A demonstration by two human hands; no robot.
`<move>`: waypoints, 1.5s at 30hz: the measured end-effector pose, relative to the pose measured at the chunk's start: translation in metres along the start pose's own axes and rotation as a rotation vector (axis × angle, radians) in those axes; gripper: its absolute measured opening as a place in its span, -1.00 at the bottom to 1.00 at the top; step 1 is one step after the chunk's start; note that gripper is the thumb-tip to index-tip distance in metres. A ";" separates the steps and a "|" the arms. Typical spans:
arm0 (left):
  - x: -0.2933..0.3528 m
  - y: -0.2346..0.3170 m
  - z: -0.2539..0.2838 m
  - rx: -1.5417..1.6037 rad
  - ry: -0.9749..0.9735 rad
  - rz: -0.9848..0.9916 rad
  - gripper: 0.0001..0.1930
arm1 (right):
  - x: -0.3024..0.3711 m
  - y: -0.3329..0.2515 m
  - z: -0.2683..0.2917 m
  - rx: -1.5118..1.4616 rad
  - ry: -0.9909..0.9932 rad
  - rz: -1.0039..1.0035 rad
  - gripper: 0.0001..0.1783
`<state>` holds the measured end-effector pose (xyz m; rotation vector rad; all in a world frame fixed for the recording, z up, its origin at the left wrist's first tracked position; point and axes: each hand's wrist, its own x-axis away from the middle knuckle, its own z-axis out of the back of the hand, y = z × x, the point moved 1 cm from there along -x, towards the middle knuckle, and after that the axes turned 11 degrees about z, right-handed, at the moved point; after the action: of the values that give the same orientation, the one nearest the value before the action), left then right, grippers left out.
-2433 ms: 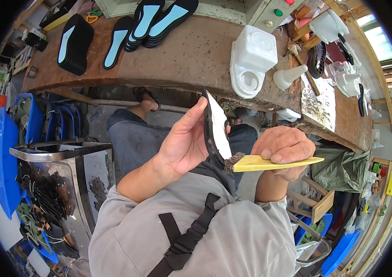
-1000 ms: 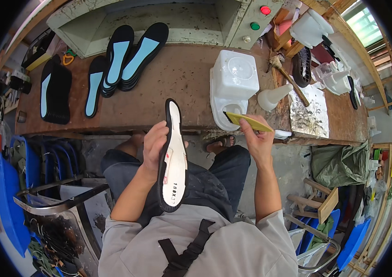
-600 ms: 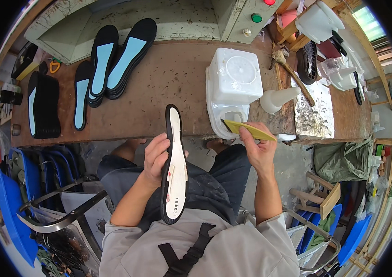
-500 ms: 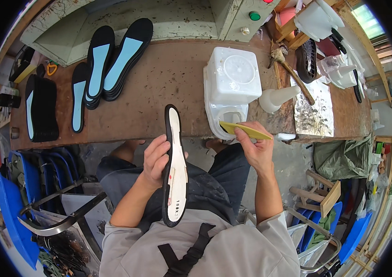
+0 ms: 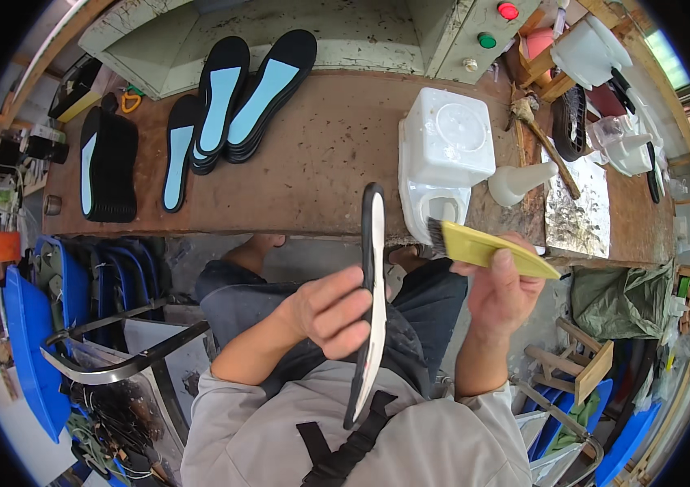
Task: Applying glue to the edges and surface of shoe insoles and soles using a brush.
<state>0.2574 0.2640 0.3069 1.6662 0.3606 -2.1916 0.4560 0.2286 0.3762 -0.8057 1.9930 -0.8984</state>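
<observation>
Shoe sole (image 5: 377, 300), long, black-edged and white-faced, is held edge-on by the left hand (image 5: 330, 312), left of and nearer than the white boxy plastic container (image 5: 450, 134). The right hand (image 5: 506, 296) grasps a yellow, flat-handled, dark-bristled brush (image 5: 475, 243) by that container's near end. Right of it sits a whitish plastic cone (image 5: 522, 185); left, pale-blue-patched black insoles (image 5: 223, 101) in stacks.

the brown workbench (image 5: 320, 162) carries stacked black insoles (image 5: 113, 166), a white container (image 5: 446, 138), a cone (image 5: 522, 183) and stained sheet (image 5: 576, 217).
</observation>
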 end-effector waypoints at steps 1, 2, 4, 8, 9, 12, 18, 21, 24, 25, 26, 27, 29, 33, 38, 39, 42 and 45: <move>-0.007 0.003 -0.003 0.029 0.076 -0.010 -0.39 | 0.001 -0.001 -0.009 -0.011 -0.074 0.040 -0.82; -0.014 0.006 0.000 0.055 0.083 -0.016 -0.37 | 0.002 -0.001 -0.017 -0.014 -0.077 0.046 -0.82; -0.025 0.012 0.005 0.104 0.118 -0.014 -0.36 | 0.004 -0.002 -0.029 0.052 -0.155 0.134 -0.82; -0.040 0.023 0.017 0.118 0.147 -0.035 -0.36 | 0.007 -0.012 -0.039 0.039 -0.165 0.189 -0.83; -0.042 0.026 0.020 0.150 0.132 -0.042 -0.36 | 0.008 -0.015 -0.041 0.041 -0.169 0.192 -0.83; -0.048 0.031 0.027 0.172 0.130 -0.049 -0.37 | 0.014 -0.023 -0.040 -0.009 -0.149 0.186 -0.82; -0.052 0.035 0.031 0.223 0.139 -0.059 -0.41 | 0.029 -0.038 -0.038 0.091 -0.321 0.400 -0.83; -0.056 0.037 0.034 0.212 0.145 -0.064 -0.42 | 0.036 -0.040 -0.034 0.048 -0.422 0.418 -0.83; -0.058 0.039 0.037 0.236 0.150 -0.027 -0.42 | 0.044 -0.043 -0.029 -0.013 -0.482 0.396 -0.81; -0.058 0.038 0.038 0.234 0.133 -0.030 -0.41 | 0.050 -0.045 -0.028 -0.026 -0.449 0.383 -0.81; -0.058 0.038 0.039 0.233 0.117 -0.033 -0.40 | 0.055 -0.047 -0.028 -0.040 -0.416 0.370 -0.81; -0.056 0.038 0.039 0.232 0.117 -0.035 -0.40 | 0.060 -0.049 -0.029 -0.051 -0.358 0.328 -0.88; -0.052 0.040 0.038 0.132 0.160 -0.081 -0.39 | 0.052 -0.055 -0.021 0.000 -0.437 0.295 -0.90; -0.058 0.046 0.038 0.135 0.162 -0.065 -0.38 | 0.028 -0.056 -0.030 0.132 -0.343 0.278 -0.87; -0.056 0.046 0.039 0.097 0.183 -0.132 -0.37 | 0.008 -0.053 -0.042 0.045 -0.180 0.201 -0.86; -0.056 0.045 0.041 0.087 0.184 -0.131 -0.37 | 0.008 -0.053 -0.038 0.118 -0.270 0.294 -0.87; -0.053 0.042 0.043 0.007 0.200 -0.188 -0.37 | 0.014 -0.055 -0.036 0.023 -0.466 0.406 -0.93; -0.047 0.041 0.042 -0.007 0.189 -0.244 -0.36 | 0.033 -0.048 -0.023 0.018 -0.497 0.499 -0.80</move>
<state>0.2500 0.2158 0.3639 1.9198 0.6521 -2.1992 0.4315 0.1836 0.4123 -0.4284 1.6264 -0.3760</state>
